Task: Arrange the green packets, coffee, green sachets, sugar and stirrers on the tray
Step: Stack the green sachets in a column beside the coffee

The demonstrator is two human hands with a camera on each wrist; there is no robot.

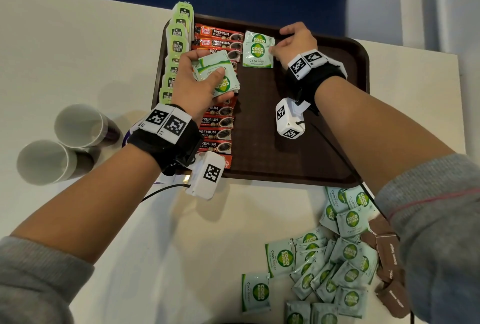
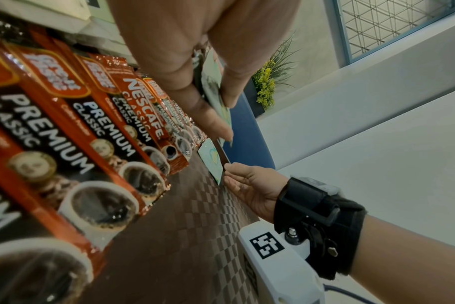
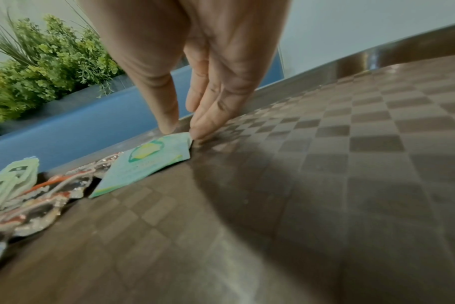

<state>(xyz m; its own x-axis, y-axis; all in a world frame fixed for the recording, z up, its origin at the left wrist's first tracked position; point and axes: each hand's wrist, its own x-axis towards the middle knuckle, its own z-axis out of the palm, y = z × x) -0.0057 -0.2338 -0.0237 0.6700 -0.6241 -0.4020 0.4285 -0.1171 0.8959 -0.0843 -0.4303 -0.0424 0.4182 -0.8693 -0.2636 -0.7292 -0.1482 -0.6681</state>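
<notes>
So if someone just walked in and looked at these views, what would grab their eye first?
Probably the brown tray, with a column of red coffee sachets beside a column of green tea packets along its left edge. Above it, the left hand holds a small stack of green sugar sachets while the right hand touches the sachets laid at the tray's far end. A loose heap of the same sachets lies on the table near the right sleeve.

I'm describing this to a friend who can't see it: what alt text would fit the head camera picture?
Seen from above, a left hand holds several Coco Sugar sachets while the right hand touches the edge of two sachets lying on a brown tray, beside rows of coffee sticks and tea packets.
</notes>
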